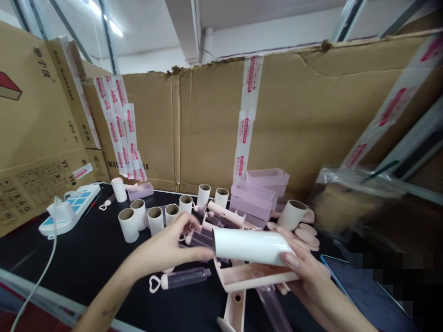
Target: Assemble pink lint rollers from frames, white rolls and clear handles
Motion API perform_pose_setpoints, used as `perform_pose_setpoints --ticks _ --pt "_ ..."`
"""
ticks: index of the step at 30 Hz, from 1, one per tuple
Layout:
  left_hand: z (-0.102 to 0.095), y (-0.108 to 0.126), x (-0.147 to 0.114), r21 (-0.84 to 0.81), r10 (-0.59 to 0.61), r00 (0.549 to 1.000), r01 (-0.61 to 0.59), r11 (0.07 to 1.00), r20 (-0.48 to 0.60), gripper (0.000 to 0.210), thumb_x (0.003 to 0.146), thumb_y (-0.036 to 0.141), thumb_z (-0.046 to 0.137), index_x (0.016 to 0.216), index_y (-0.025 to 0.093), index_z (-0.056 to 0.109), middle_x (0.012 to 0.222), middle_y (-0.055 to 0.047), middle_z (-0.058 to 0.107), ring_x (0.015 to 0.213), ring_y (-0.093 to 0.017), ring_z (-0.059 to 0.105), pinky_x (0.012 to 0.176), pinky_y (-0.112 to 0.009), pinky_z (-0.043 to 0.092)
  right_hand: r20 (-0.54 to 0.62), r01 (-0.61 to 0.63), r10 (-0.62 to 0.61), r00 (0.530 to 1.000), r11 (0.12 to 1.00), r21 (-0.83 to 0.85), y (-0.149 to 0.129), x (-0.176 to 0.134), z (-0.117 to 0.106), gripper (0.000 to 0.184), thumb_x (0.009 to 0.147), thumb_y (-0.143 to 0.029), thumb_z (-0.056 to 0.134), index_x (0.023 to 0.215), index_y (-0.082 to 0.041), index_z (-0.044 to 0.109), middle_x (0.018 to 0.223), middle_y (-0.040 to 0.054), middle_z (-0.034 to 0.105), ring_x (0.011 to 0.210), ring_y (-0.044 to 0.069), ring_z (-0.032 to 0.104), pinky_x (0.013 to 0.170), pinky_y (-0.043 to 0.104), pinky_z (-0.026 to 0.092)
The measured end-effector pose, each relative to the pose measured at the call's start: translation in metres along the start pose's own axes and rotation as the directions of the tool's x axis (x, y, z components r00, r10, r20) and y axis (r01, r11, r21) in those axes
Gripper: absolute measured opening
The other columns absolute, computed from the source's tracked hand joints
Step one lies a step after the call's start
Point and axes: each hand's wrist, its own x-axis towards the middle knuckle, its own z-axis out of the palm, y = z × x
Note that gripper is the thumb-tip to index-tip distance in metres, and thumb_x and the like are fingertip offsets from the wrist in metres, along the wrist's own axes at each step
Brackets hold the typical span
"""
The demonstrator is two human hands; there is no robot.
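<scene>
My right hand (306, 272) is wrapped round a white cardboard tube (249, 246), its thumb on top near the right end. Below the tube is a pale pink trough-shaped plastic part (256, 275), close against the same hand; I cannot tell whether the hand also grips it. My left hand (185, 237) is at the tube's left end, thumb apart from its curled fingers and the thumb tip close to the rim. Under that hand lie clear plastic tubes with pink caps, one with a heart-shaped ring (155, 283). Another pink part (235, 311) lies nearer me.
Several upright white tubes (128, 226) stand at the back left. Lilac boxes (254, 200) are stacked at the back, with pink discs (306, 237) to their right. A phone (363, 288) lies at right, a power strip (74, 210) at left. Cardboard walls (207, 129) enclose the table.
</scene>
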Motion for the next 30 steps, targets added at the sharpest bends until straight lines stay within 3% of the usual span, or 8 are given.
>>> perform_pose_setpoints --ticks 5,13,17,20,22,25,27,30 --pt "-0.018 -0.044 -0.03 0.443 -0.22 0.97 0.151 0.884 0.107 0.012 0.081 0.031 0.048 0.086 0.02 0.052 0.089 -0.004 0.058 0.086 -0.022 0.055 0.078 -0.032 0.038 -0.184 -0.071 0.099 0.978 0.986 0.153 -0.001 -0.001 -0.008 0.037 0.057 -0.049 0.075 0.074 -0.021 0.06 0.055 -0.0008 0.059 0.042 0.011 0.046 0.034 0.018 0.039" --pt "0.002 -0.084 -0.014 0.381 -0.352 0.933 0.354 0.854 -0.077 0.015 0.072 0.029 0.054 0.08 0.021 0.043 0.082 -0.004 0.057 0.079 -0.025 0.057 0.068 -0.031 0.037 -0.267 0.058 -0.028 0.963 0.992 0.108 -0.011 0.0 -0.008 0.029 0.064 -0.05 0.067 0.067 -0.022 0.06 0.052 -0.0002 0.056 0.037 0.011 0.039 0.03 0.024 0.038" --pt "-0.01 -0.086 -0.016 0.392 -0.32 0.946 0.313 0.865 -0.051 0.01 0.067 0.021 0.051 0.076 0.02 0.045 0.086 -0.003 0.052 0.075 -0.02 0.054 0.066 -0.029 0.037 -0.252 0.064 -0.043 0.967 0.995 0.077 -0.017 -0.005 -0.004 0.026 0.068 -0.05 0.063 0.065 -0.024 0.06 0.051 0.0008 0.056 0.034 0.012 0.036 0.03 0.027 0.037" --pt "-0.022 -0.073 -0.022 0.386 -0.168 0.985 0.145 0.911 0.026 0.009 0.068 0.013 0.045 0.073 0.021 0.043 0.08 0.0 0.05 0.072 -0.017 0.049 0.066 -0.028 0.037 -0.221 0.057 -0.025 0.975 0.989 0.138 -0.016 -0.008 -0.002 0.025 0.066 -0.049 0.067 0.073 -0.025 0.061 0.053 -0.0003 0.057 0.035 0.011 0.038 0.03 0.025 0.036" --pt "-0.024 -0.057 -0.023 0.263 -0.011 1.0 0.005 0.965 0.02 0.011 0.071 0.012 0.045 0.071 0.021 0.038 0.083 -0.001 0.051 0.074 -0.016 0.049 0.067 -0.027 0.039 -0.197 0.007 0.031 0.98 0.982 0.19 -0.011 -0.009 -0.002 0.03 0.064 -0.05 0.068 0.077 -0.024 0.062 0.052 -0.0017 0.058 0.034 0.009 0.037 0.032 0.023 0.037" --pt "-0.007 -0.032 -0.011 -0.225 0.124 0.971 -0.169 0.96 -0.202 0.011 0.082 0.021 0.042 0.079 0.023 0.031 0.089 -0.002 0.052 0.07 -0.014 0.052 0.054 -0.022 0.041 -0.181 -0.027 0.069 0.981 0.974 0.224 0.0 -0.007 -0.002 0.041 0.062 -0.051 0.07 0.09 -0.022 0.062 0.056 -0.0014 0.061 0.035 0.01 0.041 0.032 0.022 0.037" --pt "0.013 -0.018 0.004 -0.51 0.117 0.947 -0.263 0.819 -0.3 0.014 0.084 0.027 0.045 0.087 0.025 0.032 0.08 0.003 0.047 0.054 -0.01 0.045 0.042 -0.018 0.034 -0.155 -0.012 0.044 0.987 0.98 0.2 0.007 -0.006 -0.002 0.05 0.063 -0.052 0.07 0.101 -0.022 0.06 0.059 -0.0005 0.062 0.034 0.011 0.042 0.031 0.024 0.036" --pt "0.039 -0.007 0.029 -0.756 0.141 0.925 -0.37 0.54 -0.352 0.015 0.082 0.029 0.048 0.092 0.024 0.038 0.08 0.003 0.046 0.061 -0.01 0.048 0.053 -0.022 0.042 -0.089 -0.007 0.018 0.996 0.993 0.116 0.013 -0.003 -0.003 0.055 0.066 -0.055 0.065 0.107 -0.019 0.06 0.059 0.0016 0.063 0.03 0.011 0.04 0.032 0.026 0.038"
